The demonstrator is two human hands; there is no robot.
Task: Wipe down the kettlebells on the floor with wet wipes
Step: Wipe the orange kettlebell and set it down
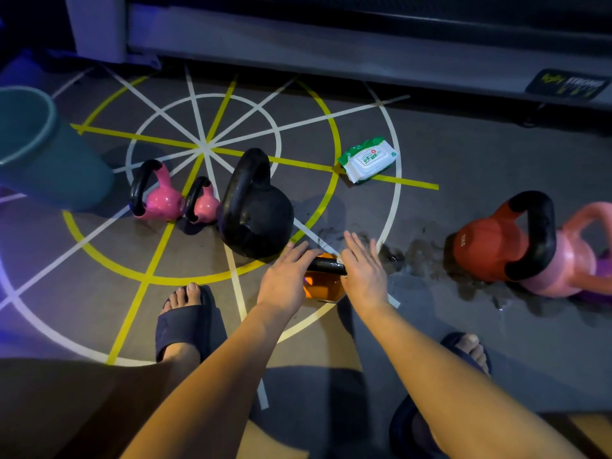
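At lower centre the left hand (284, 276) lies over the black handle of the orange kettlebell (323, 288), its fingers nearly straight and not wrapped. The right hand (364, 270) is spread flat beside it, with no wipe visible in either hand. Probably best to steady the handle with 1 hand, then reach past the black kettlebell (258, 210) to the wet wipes pack (367, 159), right of centre.

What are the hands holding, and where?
Left hand lies on the black handle of the orange kettlebell; a real grip cannot be told. Right hand is open beside it, holding nothing.
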